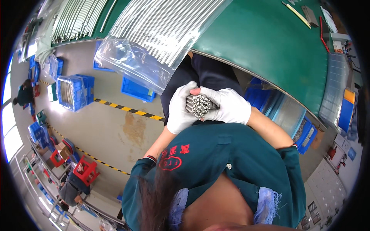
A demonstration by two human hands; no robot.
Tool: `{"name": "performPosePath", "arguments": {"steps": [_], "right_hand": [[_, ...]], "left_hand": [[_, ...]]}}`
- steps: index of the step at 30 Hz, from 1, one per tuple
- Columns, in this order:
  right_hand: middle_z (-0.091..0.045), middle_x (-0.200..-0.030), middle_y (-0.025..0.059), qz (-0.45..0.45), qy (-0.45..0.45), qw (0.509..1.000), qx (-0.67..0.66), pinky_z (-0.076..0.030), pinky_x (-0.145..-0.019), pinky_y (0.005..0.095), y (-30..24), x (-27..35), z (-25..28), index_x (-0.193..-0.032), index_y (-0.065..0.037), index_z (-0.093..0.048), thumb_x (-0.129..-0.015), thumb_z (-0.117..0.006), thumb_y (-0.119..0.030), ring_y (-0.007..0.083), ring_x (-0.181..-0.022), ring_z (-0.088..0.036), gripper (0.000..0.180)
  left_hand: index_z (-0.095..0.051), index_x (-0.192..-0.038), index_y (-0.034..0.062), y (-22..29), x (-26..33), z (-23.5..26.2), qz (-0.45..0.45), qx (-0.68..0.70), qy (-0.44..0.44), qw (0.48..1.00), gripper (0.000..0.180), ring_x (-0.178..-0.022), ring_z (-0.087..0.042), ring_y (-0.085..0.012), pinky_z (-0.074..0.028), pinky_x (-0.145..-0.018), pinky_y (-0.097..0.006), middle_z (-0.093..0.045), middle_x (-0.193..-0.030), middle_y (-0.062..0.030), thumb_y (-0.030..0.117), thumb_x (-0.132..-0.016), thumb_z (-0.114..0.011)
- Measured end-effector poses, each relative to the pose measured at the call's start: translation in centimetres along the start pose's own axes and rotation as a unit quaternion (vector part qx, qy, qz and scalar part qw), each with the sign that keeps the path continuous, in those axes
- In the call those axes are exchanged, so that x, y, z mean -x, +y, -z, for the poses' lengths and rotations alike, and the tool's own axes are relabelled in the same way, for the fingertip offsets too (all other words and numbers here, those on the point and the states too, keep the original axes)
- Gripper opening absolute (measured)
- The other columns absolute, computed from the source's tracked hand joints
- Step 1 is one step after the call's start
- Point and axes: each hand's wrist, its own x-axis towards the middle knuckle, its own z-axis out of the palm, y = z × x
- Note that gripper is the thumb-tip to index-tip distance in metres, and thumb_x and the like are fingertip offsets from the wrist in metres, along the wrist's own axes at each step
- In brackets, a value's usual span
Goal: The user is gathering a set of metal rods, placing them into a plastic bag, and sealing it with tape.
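Note:
My left hand (pixel 179 111) and my right hand (pixel 233 106), both in white gloves, are wrapped around a bundle of thin metal rods (pixel 200 106) in front of my chest. The round rod ends face up toward me, gathered close together. The rest of their length is hidden below the hands. Beyond the hands, a clear plastic bag (pixel 133 63) hangs over the edge of the green table (pixel 266 46). Many silvery rods (pixel 165 27) lie side by side in that bag. Farther left, a second row of rods (pixel 79 19) lies on the table.
A pen-like yellow tool (pixel 296 14) and a grey block (pixel 310 16) lie at the table's far right. Blue crates (pixel 137 89) stand on the floor to the left, near black-and-yellow tape (pixel 129 109). Blue bins (pixel 307 135) sit under the table at right. Other people are in the far left background.

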Motion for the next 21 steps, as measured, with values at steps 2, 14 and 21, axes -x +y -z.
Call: {"name": "performPosePath", "arguments": {"steps": [2, 14, 21], "right_hand": [[-0.063, -0.08, 0.0173, -0.001, 0.042, 0.999, -0.021, -0.046, -0.066, 0.0443, -0.5, -0.2, 0.0, -0.127, -0.016, -0.042, -0.078, -0.065, -0.044, 0.0373, -0.076, -0.061, 0.06], [-0.066, -0.096, 0.0127, -0.094, -0.019, 0.992, -0.083, -0.048, -0.075, 0.0326, -1.4, -0.4, 0.4, -0.127, -0.015, -0.049, -0.071, -0.076, -0.035, 0.0302, -0.084, -0.064, 0.065], [-0.066, -0.095, 0.0121, -0.066, -0.009, 0.994, -0.088, -0.048, -0.074, 0.0323, -0.8, -0.5, 0.3, -0.126, -0.016, -0.048, -0.072, -0.076, -0.032, 0.0301, -0.083, -0.064, 0.063]], "left_hand": [[-0.052, -0.116, 0.004, -0.4, 0.0, -0.8, 0.045, 0.068, 0.028, 0.996, 0.072, -0.092, -0.061, -0.0284, -0.048, -0.083, -0.034, -0.06, -0.099, -0.0123, 0.012, -0.052, -0.084], [-0.059, -0.108, -0.0004, 2.5, -6.6, 4.7, 0.153, 0.165, -0.444, 0.867, 0.047, -0.085, -0.057, -0.0098, -0.048, -0.079, -0.026, -0.064, -0.095, -0.0062, 0.005, -0.064, -0.074], [-0.057, -0.11, -0.0012, 2.4, -7.0, 4.3, 0.163, 0.195, -0.461, 0.85, 0.05, -0.092, -0.058, -0.0117, -0.047, -0.085, -0.027, -0.064, -0.101, -0.0064, 0.003, -0.064, -0.075]]}}
